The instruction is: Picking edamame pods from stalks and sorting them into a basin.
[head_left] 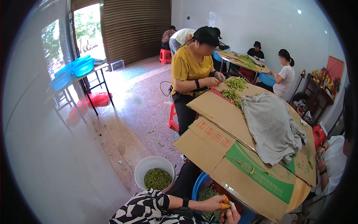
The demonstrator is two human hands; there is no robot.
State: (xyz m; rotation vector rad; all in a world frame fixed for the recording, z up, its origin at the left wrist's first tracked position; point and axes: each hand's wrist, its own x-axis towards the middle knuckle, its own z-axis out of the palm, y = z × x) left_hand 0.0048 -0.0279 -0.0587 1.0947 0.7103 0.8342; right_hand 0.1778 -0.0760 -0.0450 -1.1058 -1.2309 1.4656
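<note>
Going by a clock with the hands in the middle, a big sheet of cardboard [223, 123] spreads from 12 to 2 o'clock. A bump from an elbow might shake loose pods [235, 83] off it. A grey cloth [274, 127] lies on top at 1 o'clock. The blue tub [194, 190] is just below the hands, with green beans [208, 194] inside. The white bucket [140, 171] stands at 10 o'clock with more pods in it; a careless foot could tip it. The left hand [213, 204], with orange finger wraps, pinches a small green pod [228, 206], which could slip if the wraps slide. The right hand [232, 215] curls beside it; I cannot tell whether it grips too.
</note>
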